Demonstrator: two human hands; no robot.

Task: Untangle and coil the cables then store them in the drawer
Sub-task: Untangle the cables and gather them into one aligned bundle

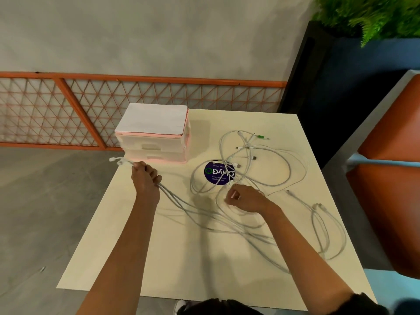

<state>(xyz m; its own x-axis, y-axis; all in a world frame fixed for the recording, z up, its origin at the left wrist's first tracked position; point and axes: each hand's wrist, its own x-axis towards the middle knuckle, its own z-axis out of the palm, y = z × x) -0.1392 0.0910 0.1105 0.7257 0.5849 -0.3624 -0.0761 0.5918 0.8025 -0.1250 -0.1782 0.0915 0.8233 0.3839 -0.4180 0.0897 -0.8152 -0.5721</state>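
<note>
White cables (254,158) lie tangled across the cream bench (181,269), right of a pink drawer unit (154,142) at its far left. The left hand (145,178) grasps several strands, and the right hand (243,198) pinches one beside the tangle.

Drawer unit (154,137) sits on the desk (159,258), at its far left corner, about centre frame. The cables (261,169) sprawl to the right of it, with some loops lying over the round sticker (218,176). My left grip (145,178) is just in front of the drawer unit by the desk's left edge, and strands trail from it toward lower right. My right grip (245,198) sits just below the sticker, at the tangle's near side. There's a railing (68,110) behind the desk at left, a planter (329,87) upper right and a seat (391,178) far right.
</note>
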